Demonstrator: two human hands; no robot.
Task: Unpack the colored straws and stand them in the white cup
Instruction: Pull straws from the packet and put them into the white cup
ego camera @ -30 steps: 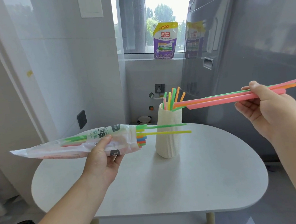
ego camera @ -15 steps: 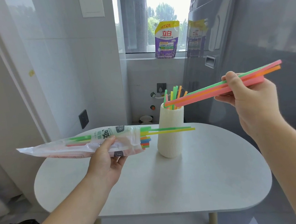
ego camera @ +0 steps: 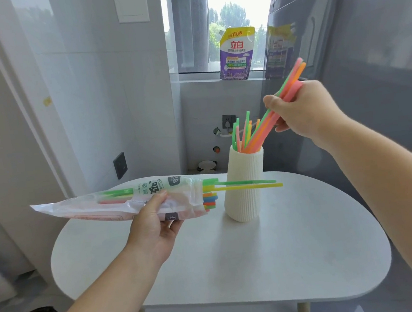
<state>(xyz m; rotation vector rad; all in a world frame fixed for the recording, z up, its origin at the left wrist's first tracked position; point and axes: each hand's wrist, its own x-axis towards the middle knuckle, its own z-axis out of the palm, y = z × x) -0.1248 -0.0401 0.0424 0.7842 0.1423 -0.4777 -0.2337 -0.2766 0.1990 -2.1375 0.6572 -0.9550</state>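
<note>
The task looks partway done. The ribbed white cup (ego camera: 244, 185) stands on the white oval table (ego camera: 285, 261), at about twelve o'clock from the table's centre, and several green, orange and yellow straws (ego camera: 242, 137) stand in it. The right hand (ego camera: 301, 110), at about two o'clock from the cup, is closed around a bunch of pink, orange and green straws (ego camera: 291, 82); the bunch slants down toward eight o'clock, its lower ends inside the cup's mouth, so this batch seems nearly seated but not released. The left hand (ego camera: 156, 226), at nine o'clock from the cup, grips the plastic straw packet (ego camera: 119, 204) from beneath, holding it level above the table. Its open end points at the cup, and more straws jut out, a green and a yellow one (ego camera: 248, 185) reaching across the cup's front. Those are left to unpack.
</note>
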